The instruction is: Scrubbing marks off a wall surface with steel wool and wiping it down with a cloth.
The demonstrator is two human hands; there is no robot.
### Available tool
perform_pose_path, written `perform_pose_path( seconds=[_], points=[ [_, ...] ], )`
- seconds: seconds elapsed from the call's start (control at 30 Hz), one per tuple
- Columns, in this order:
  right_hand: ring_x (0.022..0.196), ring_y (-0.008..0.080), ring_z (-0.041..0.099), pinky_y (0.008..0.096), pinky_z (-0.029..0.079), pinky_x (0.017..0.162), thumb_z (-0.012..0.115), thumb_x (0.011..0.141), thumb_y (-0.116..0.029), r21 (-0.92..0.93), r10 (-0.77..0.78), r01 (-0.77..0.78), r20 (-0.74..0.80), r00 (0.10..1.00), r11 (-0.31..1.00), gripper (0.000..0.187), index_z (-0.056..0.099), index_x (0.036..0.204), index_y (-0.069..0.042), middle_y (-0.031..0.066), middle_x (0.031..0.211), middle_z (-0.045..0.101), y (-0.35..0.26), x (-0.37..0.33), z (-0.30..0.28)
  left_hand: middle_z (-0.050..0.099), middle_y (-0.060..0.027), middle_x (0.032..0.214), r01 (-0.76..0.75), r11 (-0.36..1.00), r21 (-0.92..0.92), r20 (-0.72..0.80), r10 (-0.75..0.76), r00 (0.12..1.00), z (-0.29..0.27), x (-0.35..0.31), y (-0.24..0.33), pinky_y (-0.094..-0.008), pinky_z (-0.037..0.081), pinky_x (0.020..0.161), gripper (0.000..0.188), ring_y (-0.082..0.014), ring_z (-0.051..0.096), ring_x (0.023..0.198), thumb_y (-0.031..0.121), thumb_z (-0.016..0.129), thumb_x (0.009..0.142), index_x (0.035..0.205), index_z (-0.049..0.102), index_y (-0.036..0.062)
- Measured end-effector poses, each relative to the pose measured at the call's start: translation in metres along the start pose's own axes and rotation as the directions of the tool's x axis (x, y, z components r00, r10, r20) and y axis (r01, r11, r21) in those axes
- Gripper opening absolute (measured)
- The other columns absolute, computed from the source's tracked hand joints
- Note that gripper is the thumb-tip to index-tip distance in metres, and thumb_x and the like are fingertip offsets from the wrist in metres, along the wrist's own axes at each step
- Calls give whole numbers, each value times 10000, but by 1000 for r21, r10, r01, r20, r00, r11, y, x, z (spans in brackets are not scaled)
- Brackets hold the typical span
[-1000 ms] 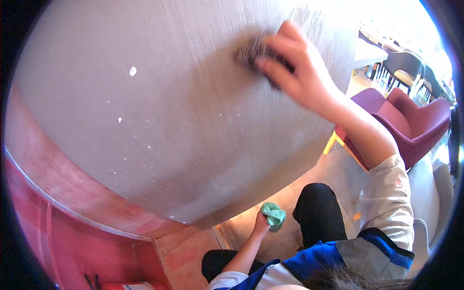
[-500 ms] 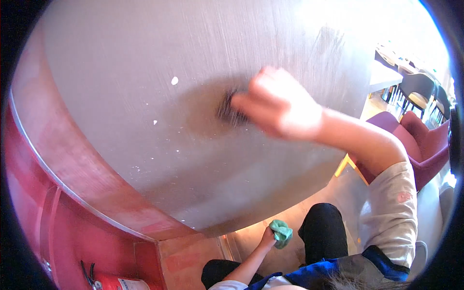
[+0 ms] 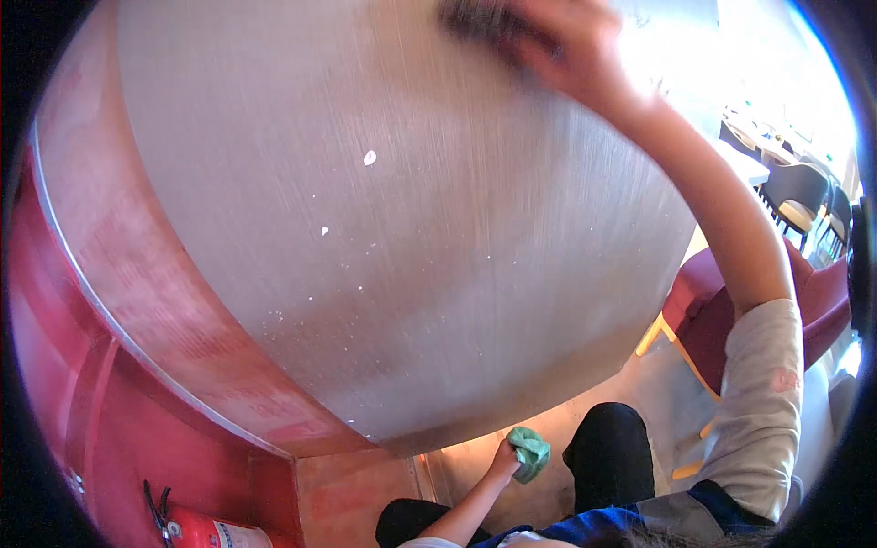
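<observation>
Before me spreads a large grey panel [image 3: 438,219] with a streaked, brushed-looking surface and several white specks. At its top my right hand [image 3: 585,55] is closed around a dark scrubbing pad [image 3: 489,20], which is blurred by motion and seems pressed to the panel. The exact make of the pad cannot be told. Low down, near my dark-clothed knees, my left hand [image 3: 503,457] grips a bunched green cloth [image 3: 529,454], apart from the panel.
A reddish strip [image 3: 183,265] borders the panel on the left, beside a red recess holding a fire extinguisher [image 3: 215,530]. Maroon armchairs [image 3: 713,310] stand close on the right, under my right arm. Dark chairs [image 3: 797,194] and a white table [image 3: 744,163] lie farther back.
My right hand has moved up the panel with the scrubbing pad, from the middle to the top. The left hand still holds the green cloth in nearly the same place.
</observation>
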State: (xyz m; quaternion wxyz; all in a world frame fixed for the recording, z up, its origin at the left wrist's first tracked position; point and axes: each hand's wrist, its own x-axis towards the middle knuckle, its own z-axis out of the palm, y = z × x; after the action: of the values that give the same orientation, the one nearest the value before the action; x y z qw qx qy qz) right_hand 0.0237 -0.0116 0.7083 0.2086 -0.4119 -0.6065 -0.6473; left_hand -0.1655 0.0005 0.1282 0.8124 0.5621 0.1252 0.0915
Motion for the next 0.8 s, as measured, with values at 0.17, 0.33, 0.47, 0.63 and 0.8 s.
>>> perform_pose_path(
  seconds=[0.17, 0.33, 0.47, 0.63, 0.8],
  points=[
    [777, 255, 577, 375, 496, 704, 618, 691, -96, 193, -385, 388, -52, 921, 901, 323, 626, 1005, -21, 94, 801, 552, -59, -22, 29, 638, -30, 975, 30, 998, -57, -41, -32, 999, -5, -9, 5, -325, 499, 828, 188, -151, 615, 913, 122, 609, 858, 1040, 592, 76],
    [592, 182, 502, 313, 436, 516, 699, 724, -52, 237, -435, 404, 96, 895, 883, 253, 676, 976, -58, 33, 683, 458, -55, -23, 19, 640, -31, 961, 18, 997, -69, -53, -22, 998, -8, -5, -7, -324, 502, 820, 179, -150, 617, 904, 120, 611, 851, 1024, 596, 76],
    [652, 237, 528, 324, 456, 593, 696, 625, 51, 104, 37, -15, -205, 978, 994, 450, 663, 1056, -74, 103, 761, 513, -3, -10, -6, 640, -31, 962, -28, 999, -45, -1, 28, 1000, 3, -4, 8, -326, 502, 820, 166, -152, 617, 901, 137, 607, 855, 1010, 603, 77],
    [648, 228, 517, 333, 441, 591, 745, 637, 15, 210, -279, 244, 159, 947, 947, 455, 655, 1075, -67, 92, 756, 510, -24, -20, -18, 654, -51, 987, 2, 996, -92, -51, -7, 999, 0, -10, 19, -326, 492, 846, 172, -169, 623, 940, 89, 592, 836, 1005, 614, 61],
    [655, 238, 514, 330, 455, 608, 704, 584, 80, 13, -69, 70, -39, 997, 997, 536, 644, 1094, -72, 100, 725, 491, 17, -9, -25, 646, -33, 942, -6, 998, -62, -31, 4, 999, 9, -7, 19, -331, 505, 811, 167, -164, 628, 870, 165, 624, 842, 985, 611, 78]
  ],
)
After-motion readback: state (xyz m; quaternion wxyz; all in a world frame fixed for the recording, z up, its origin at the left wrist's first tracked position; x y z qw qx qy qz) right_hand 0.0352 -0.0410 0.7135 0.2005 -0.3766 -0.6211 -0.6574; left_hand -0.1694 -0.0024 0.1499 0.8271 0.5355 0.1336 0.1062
